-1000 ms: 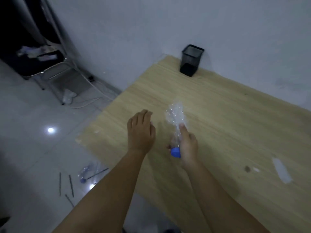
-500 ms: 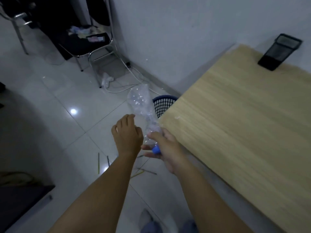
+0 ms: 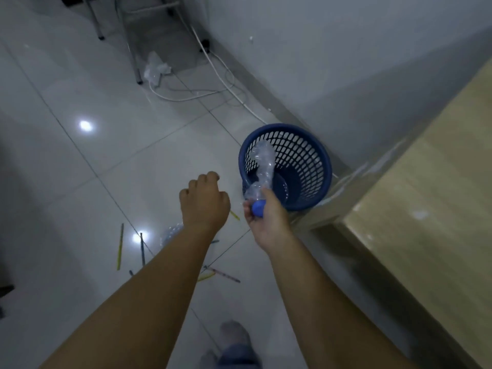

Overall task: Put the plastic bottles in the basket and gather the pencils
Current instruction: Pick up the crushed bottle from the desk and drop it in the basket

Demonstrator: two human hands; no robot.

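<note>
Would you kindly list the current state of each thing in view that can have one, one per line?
Right hand: closed on the crushed bottle's cap end.
Left hand: loosely curled, holding nothing.
Crushed bottle: crumpled, blue cap on, held over the basket, not released.
Basket: upright on the floor, nothing clearly visible inside.
Second bottle: lying on the floor, partly hidden by the left arm.
Pencils: scattered on the floor, not gathered.

A dark blue lattice of holes is shown by the basket [image 3: 306,155]. A clear, crinkled bottle [image 3: 262,166] is capped in blue [image 3: 258,209]. Pale woodgrain marks the worktop [image 3: 426,209]; yellow pencils [image 3: 120,247] are seen on the glossy white floor [image 3: 80,182].
</note>
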